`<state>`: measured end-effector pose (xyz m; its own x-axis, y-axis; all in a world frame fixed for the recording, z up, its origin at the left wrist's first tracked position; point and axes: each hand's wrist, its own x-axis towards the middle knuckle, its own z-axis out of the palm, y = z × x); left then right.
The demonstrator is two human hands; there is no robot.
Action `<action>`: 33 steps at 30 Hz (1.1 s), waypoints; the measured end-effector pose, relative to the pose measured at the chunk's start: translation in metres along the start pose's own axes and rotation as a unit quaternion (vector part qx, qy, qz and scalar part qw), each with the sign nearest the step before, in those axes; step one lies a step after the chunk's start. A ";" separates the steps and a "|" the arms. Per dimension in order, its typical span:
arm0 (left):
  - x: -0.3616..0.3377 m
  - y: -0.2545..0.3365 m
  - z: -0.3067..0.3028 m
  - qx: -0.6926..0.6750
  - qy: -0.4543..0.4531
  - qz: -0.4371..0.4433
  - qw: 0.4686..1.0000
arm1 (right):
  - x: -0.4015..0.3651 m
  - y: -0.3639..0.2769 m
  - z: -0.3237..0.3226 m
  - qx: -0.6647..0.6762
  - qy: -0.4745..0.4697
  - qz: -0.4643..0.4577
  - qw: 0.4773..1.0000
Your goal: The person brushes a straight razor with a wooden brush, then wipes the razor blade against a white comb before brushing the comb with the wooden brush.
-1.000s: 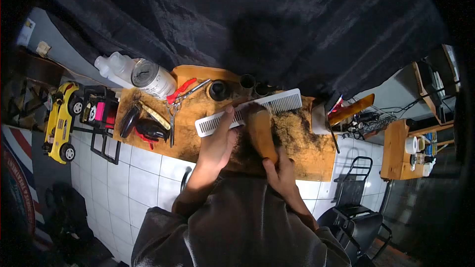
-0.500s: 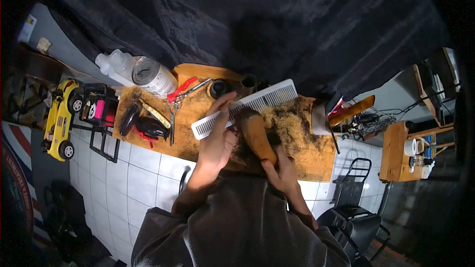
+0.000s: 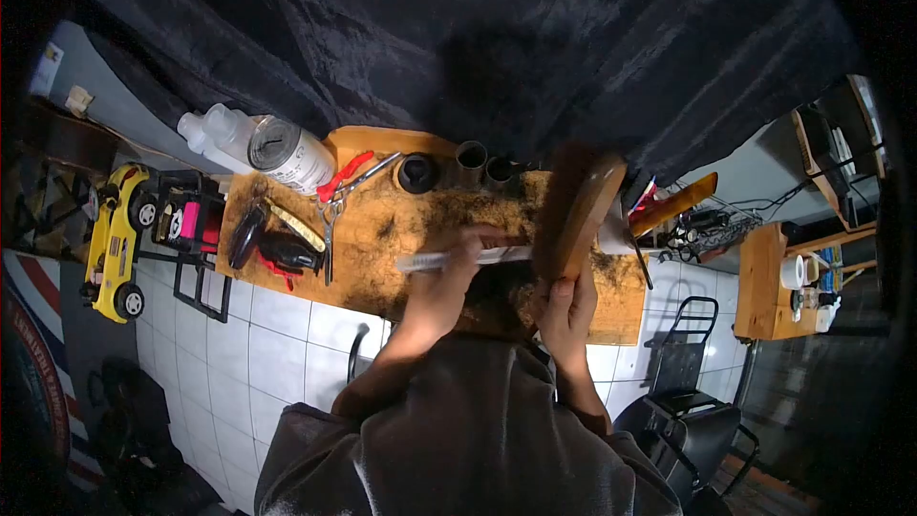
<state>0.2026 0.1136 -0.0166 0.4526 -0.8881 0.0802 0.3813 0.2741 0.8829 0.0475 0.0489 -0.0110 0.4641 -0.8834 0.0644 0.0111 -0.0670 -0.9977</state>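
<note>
My left hand point(image 3: 447, 282) is closed around a white comb point(image 3: 425, 262), which now lies edge-on to me over the wooden table point(image 3: 368, 272). In my right hand point(image 3: 568, 313) is a wooden-handled brush point(image 3: 592, 205), gripped at its lower end and raised upright, its dark bristles facing left toward the comb. The brush is smeared by motion and overlaps the comb's right end in this view. Dark hair clippings point(image 3: 458, 215) are scattered over the tabletop beneath both hands.
Left on the table are scissors point(image 3: 330, 220), red-handled clips point(image 3: 346, 177), black clippers point(image 3: 289, 250) and a can point(image 3: 291, 155). A black round jar point(image 3: 417, 173) and guard-like cylinders point(image 3: 470, 164) line the back. At right stands a holder point(image 3: 614, 234); beyond it, a black chair point(image 3: 693, 440).
My right hand has swung the brush up and right, off the comb's face. My left hand has moved slightly right and turned the comb from flat-facing to edge-on.
</note>
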 end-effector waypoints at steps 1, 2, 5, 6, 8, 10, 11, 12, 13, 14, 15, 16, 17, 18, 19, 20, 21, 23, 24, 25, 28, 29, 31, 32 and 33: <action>0.001 0.011 0.005 -0.081 0.000 -0.013 0.997 | -0.003 -0.001 -0.001 0.006 -0.002 0.004 1.000; 0.002 0.017 0.008 -0.161 0.000 -0.025 0.987 | -0.007 0.006 -0.003 -0.054 -0.019 -0.012 0.998; 0.008 0.018 0.008 -0.176 0.041 -0.024 0.983 | -0.012 0.023 -0.005 -0.176 -0.074 -0.054 0.980; 0.009 0.020 0.010 -0.173 0.040 -0.024 0.984 | -0.012 0.018 -0.002 -0.183 -0.090 -0.061 0.977; 0.008 0.011 0.011 -0.181 0.039 -0.035 0.982 | -0.011 0.007 0.003 -0.202 -0.091 -0.062 0.973; 0.003 -0.004 0.008 -0.198 0.002 -0.087 0.976 | -0.008 0.018 0.001 -0.205 -0.037 -0.037 0.977; -0.004 -0.016 -0.001 -0.146 -0.027 -0.118 0.982 | -0.005 0.015 -0.001 -0.180 -0.012 -0.012 0.984; -0.001 -0.004 0.009 -0.158 -0.055 -0.116 0.979 | -0.001 0.010 -0.001 -0.153 0.015 0.011 0.988; 0.002 0.009 0.019 -0.170 -0.084 -0.114 0.975 | 0.004 0.002 -0.003 -0.138 0.028 0.035 0.989; 0.004 0.012 0.019 -0.164 -0.072 -0.116 0.977 | 0.009 -0.004 -0.006 -0.124 0.041 0.060 0.990; 0.005 0.014 0.016 -0.159 -0.059 -0.118 0.978 | 0.011 -0.006 -0.009 -0.110 0.054 0.084 0.989; 0.007 0.016 0.014 -0.154 -0.045 -0.119 0.980 | 0.009 -0.004 -0.015 -0.099 0.040 0.067 0.992; 0.010 0.019 0.011 -0.161 -0.039 -0.099 0.981 | 0.006 -0.005 -0.020 -0.115 -0.016 0.050 0.992; 0.013 0.023 0.009 -0.169 -0.034 -0.078 0.982 | 0.003 -0.009 -0.025 -0.130 -0.071 0.034 0.988; 0.016 0.025 0.005 -0.177 -0.028 -0.057 0.982 | 0.000 -0.011 -0.030 -0.145 -0.125 0.017 0.981; 0.018 0.023 -0.002 -0.173 -0.052 -0.024 0.983 | -0.004 -0.002 -0.035 -0.227 -0.162 -0.025 0.960; 0.018 0.026 -0.004 -0.167 -0.051 -0.031 0.984 | -0.004 0.002 -0.034 -0.204 -0.156 0.001 0.966; 0.016 0.032 -0.006 -0.153 -0.048 -0.045 0.986 | -0.003 0.007 -0.030 -0.157 -0.144 0.052 0.976; 0.015 0.027 -0.013 -0.154 -0.052 -0.048 0.986 | 0.002 -0.006 -0.028 -0.183 -0.129 0.112 0.968; 0.014 0.024 -0.014 -0.156 -0.050 -0.047 0.985 | 0.005 -0.006 -0.026 -0.187 -0.103 0.096 0.972; 0.011 0.026 -0.011 -0.164 -0.038 -0.043 0.985 | 0.007 -0.005 -0.025 -0.190 -0.068 0.061 0.978; 0.010 0.026 -0.013 -0.146 -0.026 -0.048 0.988 | 0.005 -0.004 -0.029 -0.186 -0.089 0.058 0.977; 0.008 0.028 -0.020 -0.109 -0.001 -0.057 0.992 | 0.003 -0.004 -0.035 -0.180 -0.131 0.051 0.974; 0.009 0.025 -0.020 -0.118 -0.007 -0.041 0.992 | 0.002 -0.005 -0.034 -0.186 -0.155 0.048 0.969; 0.012 0.022 -0.021 -0.127 -0.013 -0.026 0.991 | 0.001 -0.007 -0.031 -0.193 -0.177 0.046 0.964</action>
<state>0.2332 0.1166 -0.0055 0.4070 -0.9119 0.0531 0.5960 0.3092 0.7411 0.0205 0.0339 -0.0034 0.7212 -0.6851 -0.1026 -0.3430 -0.2245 -0.9121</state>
